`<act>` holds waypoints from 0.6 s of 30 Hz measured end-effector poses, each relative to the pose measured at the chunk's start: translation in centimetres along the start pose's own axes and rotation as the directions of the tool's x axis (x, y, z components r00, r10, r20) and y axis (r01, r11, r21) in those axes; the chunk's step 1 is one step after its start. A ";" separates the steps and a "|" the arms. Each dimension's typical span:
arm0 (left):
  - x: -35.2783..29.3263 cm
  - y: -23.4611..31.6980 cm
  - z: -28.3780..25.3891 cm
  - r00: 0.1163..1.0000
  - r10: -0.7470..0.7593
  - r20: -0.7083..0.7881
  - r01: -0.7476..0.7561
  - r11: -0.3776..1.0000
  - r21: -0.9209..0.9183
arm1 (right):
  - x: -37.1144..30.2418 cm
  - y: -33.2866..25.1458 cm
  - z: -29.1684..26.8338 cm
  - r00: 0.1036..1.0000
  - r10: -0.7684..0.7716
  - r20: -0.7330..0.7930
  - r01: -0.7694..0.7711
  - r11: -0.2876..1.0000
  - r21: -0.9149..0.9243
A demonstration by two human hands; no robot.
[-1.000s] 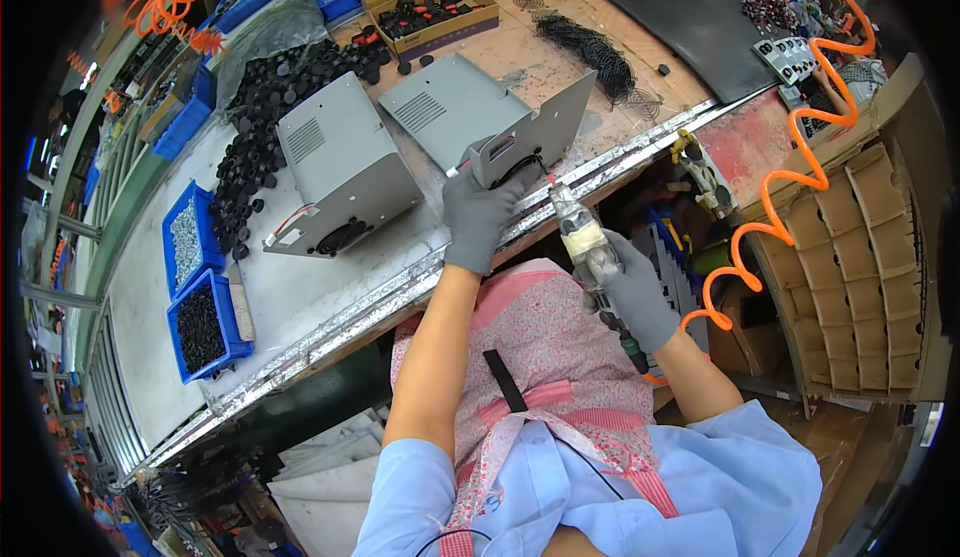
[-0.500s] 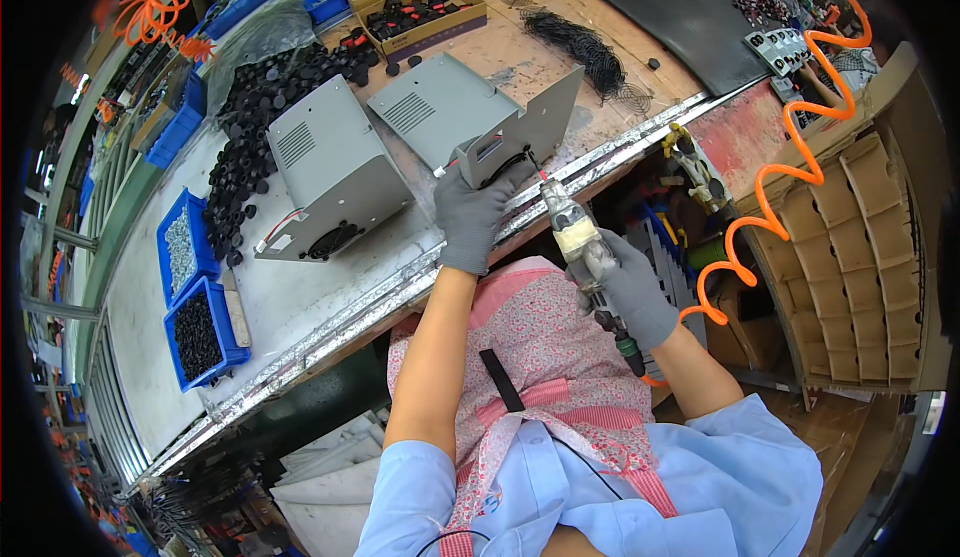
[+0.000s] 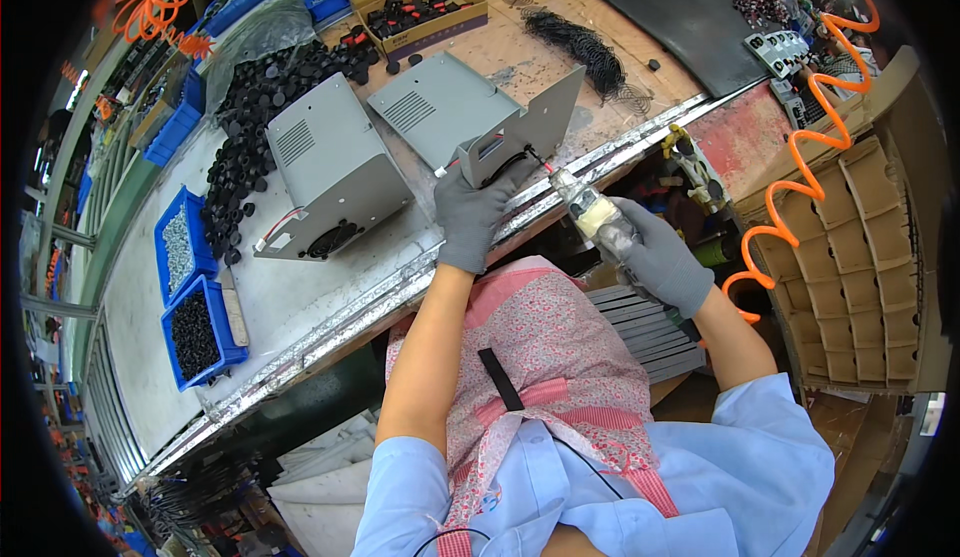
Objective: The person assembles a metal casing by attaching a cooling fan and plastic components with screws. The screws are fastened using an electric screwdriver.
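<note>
Two grey sheet-metal casings stand on the workbench. My left hand (image 3: 472, 215), in a grey glove, is closed on the lower front panel of the nearer-right casing (image 3: 545, 117), its fingers at a black round part (image 3: 502, 165) in the panel. A red and white wire shows beside that hand. My right hand (image 3: 662, 257), also gloved, grips a power screwdriver (image 3: 598, 219) with an orange coiled hose. Its bit points up-left and meets the panel just right of my left fingers. The left casing (image 3: 335, 167) has a black fan (image 3: 335, 239) in its front panel.
Black round caps (image 3: 245, 147) lie heaped behind the casings. Blue bins hold pale small parts (image 3: 178, 247) and black screws (image 3: 196, 335). A cardboard box (image 3: 425, 22) of black and red parts stands at the back, near black wire grilles (image 3: 580, 47). Cardboard dividers (image 3: 840, 267) stand at right.
My right hand has shifted to the right and up, tilting the screwdriver further over, with its bit still at the panel. The coiled hose has swung right. My left hand has hardly moved.
</note>
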State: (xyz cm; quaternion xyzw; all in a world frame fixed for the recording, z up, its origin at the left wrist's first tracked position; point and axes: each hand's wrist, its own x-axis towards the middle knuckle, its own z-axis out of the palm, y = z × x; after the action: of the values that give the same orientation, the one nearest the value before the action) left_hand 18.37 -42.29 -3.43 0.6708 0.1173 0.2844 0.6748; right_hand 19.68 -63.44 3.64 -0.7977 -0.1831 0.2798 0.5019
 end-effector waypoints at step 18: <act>-2.0 0.8 -4.9 0.991 0.113 -0.073 -0.067 0.884 0.463 | 0.2 -0.2 -12.6 0.911 0.086 -0.402 -0.411 0.241 -0.879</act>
State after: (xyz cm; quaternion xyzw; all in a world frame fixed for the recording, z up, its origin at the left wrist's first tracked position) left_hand 13.98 -39.32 -3.46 0.8013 0.1830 0.3122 0.4764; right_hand 27.75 -72.04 8.08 -0.9849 -0.1123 0.0795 -0.1050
